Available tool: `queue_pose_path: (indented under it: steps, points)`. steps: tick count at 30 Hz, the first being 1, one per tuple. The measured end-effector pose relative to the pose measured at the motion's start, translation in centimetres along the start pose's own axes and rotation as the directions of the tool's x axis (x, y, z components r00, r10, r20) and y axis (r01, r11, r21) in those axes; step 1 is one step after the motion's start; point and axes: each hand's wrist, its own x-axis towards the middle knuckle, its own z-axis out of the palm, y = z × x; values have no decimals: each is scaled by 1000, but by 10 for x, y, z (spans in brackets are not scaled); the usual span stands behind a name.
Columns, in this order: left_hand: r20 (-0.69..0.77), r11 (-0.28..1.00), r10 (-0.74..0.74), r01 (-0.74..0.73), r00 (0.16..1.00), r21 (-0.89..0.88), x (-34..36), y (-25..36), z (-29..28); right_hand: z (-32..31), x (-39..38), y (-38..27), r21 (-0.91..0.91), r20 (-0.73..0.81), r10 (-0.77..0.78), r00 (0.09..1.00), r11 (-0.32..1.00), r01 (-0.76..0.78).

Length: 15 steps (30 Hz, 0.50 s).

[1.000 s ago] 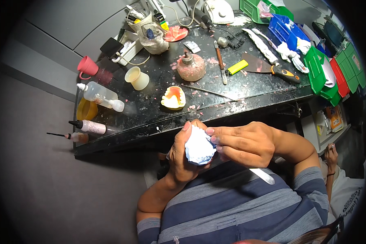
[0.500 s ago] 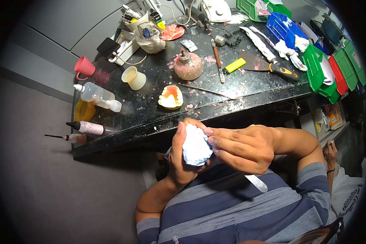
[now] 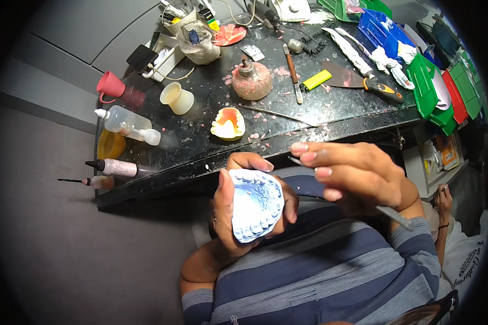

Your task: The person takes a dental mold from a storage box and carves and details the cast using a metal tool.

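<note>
In my left hand [image 3: 222, 214] rests a pale blue plaster dental cast [image 3: 253, 203], its arch of teeth turned up toward me. The thumb and fingers wrap round its edges. My right hand [image 3: 363, 170], apart from the cast on its right, pinches a thin metal hand tool [image 3: 394, 216]. The tool's flat, rounded end sticks out below the palm, and a narrow tip shows at the fingertips; the middle is hidden. On the bench's near edge stands a yellow dental cast [image 3: 228, 129] with a pink-orange layer on it.
Across the black bench [image 3: 184, 146] lie a spirit burner [image 3: 252, 81], a wooden-handled knife [image 3: 291, 67], a yellow lighter [image 3: 315, 80], a scraper [image 3: 382, 89] and a thin metal rod [image 3: 276, 115]. Bottles [image 3: 130, 124] and a cup [image 3: 177, 98] stand left. Another person's hand [image 3: 443, 200] shows right.
My right hand has moved away from the cast to the right, taking the tool along. My left hand has turned the cast so its teeth face up, and lowered it slightly.
</note>
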Motion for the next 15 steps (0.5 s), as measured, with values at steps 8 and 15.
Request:
queue_pose_path:
  steps: [8, 15]
  points:
    - [-162, 935, -241, 184, 957, -304, -3, 9, 16, 7, -1, 0, 93, 45, -42, 998, 995, 38]
    - [18, 862, -309, 288, 951, -418, -6, 19, 12, 13, -1, 0, 240, 34, -39, 999, 970, 30]
